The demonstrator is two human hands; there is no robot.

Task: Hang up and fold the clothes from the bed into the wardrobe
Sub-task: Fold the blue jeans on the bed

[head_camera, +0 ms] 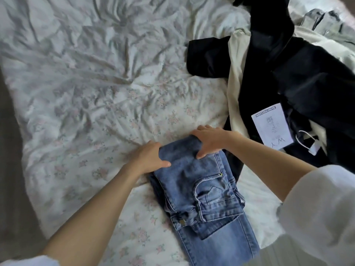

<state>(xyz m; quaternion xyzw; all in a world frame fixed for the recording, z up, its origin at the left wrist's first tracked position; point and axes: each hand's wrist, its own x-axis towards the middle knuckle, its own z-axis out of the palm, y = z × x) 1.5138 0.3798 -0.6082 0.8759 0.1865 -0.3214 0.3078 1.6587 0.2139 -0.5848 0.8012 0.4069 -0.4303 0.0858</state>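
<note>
Head view: blue jeans (199,191) folded on the bed (80,89), far end gripped by both hands. Left hand (148,157) curled round the left edge of the fold, thumb on top; right hand (209,141) clamped over the far right corner, thumb pressing denim. Beyond and right of the right hand, black garment (299,73) atop cream garment (238,81), white tag (271,127) showing.

A wide bed covered by a rumpled white sheet with a faint pink floral print (92,104) fills nearly the whole view under soft, even daylight. A dim grey-brown floor strip (11,189) borders its left edge.
</note>
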